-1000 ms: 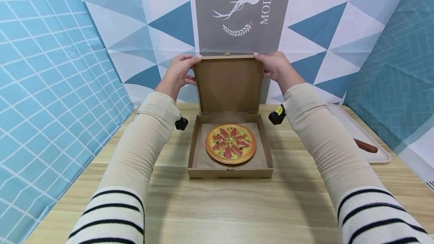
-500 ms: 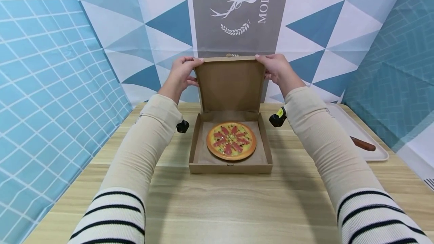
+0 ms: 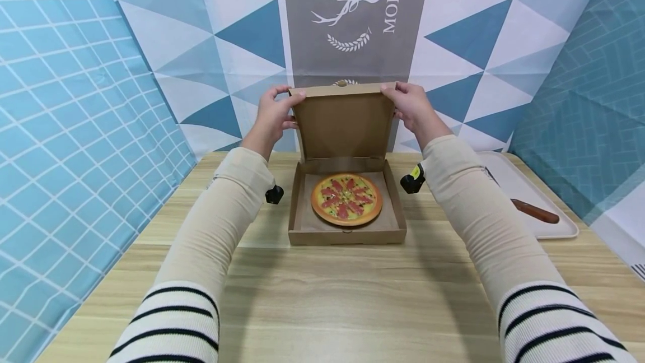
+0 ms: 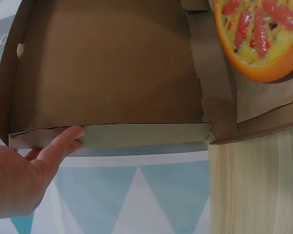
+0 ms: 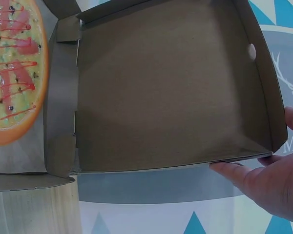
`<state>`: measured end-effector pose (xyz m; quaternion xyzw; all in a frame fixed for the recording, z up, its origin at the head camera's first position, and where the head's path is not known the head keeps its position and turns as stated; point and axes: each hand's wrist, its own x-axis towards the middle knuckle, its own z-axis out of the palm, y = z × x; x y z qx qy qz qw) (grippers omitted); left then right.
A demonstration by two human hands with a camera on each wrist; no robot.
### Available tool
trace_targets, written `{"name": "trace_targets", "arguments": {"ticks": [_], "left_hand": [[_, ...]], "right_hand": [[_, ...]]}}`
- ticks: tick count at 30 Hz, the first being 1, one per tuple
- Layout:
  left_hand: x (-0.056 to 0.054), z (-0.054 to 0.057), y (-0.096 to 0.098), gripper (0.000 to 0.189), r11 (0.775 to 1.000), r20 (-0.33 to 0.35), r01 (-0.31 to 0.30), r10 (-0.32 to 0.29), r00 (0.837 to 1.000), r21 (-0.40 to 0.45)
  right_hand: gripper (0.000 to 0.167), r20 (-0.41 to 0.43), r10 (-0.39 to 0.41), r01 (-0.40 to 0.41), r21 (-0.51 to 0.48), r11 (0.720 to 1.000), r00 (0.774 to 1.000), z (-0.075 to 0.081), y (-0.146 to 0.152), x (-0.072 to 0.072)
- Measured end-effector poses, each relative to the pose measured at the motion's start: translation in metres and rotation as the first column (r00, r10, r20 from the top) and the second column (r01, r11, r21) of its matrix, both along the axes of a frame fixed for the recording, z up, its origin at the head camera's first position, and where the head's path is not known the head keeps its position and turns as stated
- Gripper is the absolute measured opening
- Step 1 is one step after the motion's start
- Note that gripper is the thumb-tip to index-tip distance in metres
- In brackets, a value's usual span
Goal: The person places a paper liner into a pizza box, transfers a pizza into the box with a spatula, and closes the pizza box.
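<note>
A brown cardboard pizza box (image 3: 347, 238) stands on the table with its lid (image 3: 347, 125) raised nearly upright. In its base lies a round pizza (image 3: 346, 199) with red strips on a yellow top, set on brown paper. My left hand (image 3: 274, 113) grips the lid's upper left corner, thumb on the front flap, fingers round the side. At the upper right corner my right hand (image 3: 414, 108) holds the lid in the same way. Each wrist view shows the lid's inner face, with the left hand (image 4: 24, 178) and right hand (image 5: 271, 183) at its side edges.
On the right, partly behind the right arm, lies a pale tray (image 3: 559, 231) bearing a brown-handled utensil (image 3: 536, 212); its other end is hidden. Behind the wooden table (image 3: 342, 307) hangs a patterned wall cloth (image 3: 456, 32). A blue grid-patterned sheet (image 3: 75, 128) borders the left.
The box has slid a little away from me, its front edge now farther back. Its lid tips slightly forward, showing more of the top flap. Both hands keep their hold on the corners.
</note>
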<state>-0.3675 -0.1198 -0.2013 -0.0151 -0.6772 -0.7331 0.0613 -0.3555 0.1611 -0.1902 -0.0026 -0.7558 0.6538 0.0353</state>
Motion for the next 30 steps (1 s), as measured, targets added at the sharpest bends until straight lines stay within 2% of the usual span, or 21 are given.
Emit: {"name": "trace_targets", "arguments": {"ticks": [6,10,17,23,30], "left_hand": [[0.002,-0.006,0.002,0.051,1.000,-0.046,0.003,-0.003,0.999,0.000],[0.003,-0.009,0.002,0.053,1.000,-0.058,-0.006,0.006,0.998,-0.011],[0.005,-0.014,0.003,0.056,0.999,-0.065,-0.016,0.013,0.998,-0.036],[0.012,-0.017,0.003,0.059,0.999,-0.076,-0.003,0.000,0.997,-0.042],[0.019,-0.020,0.000,0.058,0.998,-0.117,0.013,-0.020,0.993,-0.057]], "right_hand": [[0.071,-0.013,-0.001,0.000,-0.039,0.999,1.000,-0.004,0.002,0.002],[0.073,-0.013,-0.005,0.004,-0.076,0.997,1.000,-0.009,0.004,0.004],[0.071,-0.023,-0.023,0.021,-0.085,0.996,0.999,-0.016,0.006,0.007],[0.071,-0.054,-0.025,0.020,-0.089,0.996,0.998,-0.023,0.008,0.012],[0.071,-0.071,-0.029,0.023,-0.086,0.996,0.997,-0.028,0.009,0.021]]}}
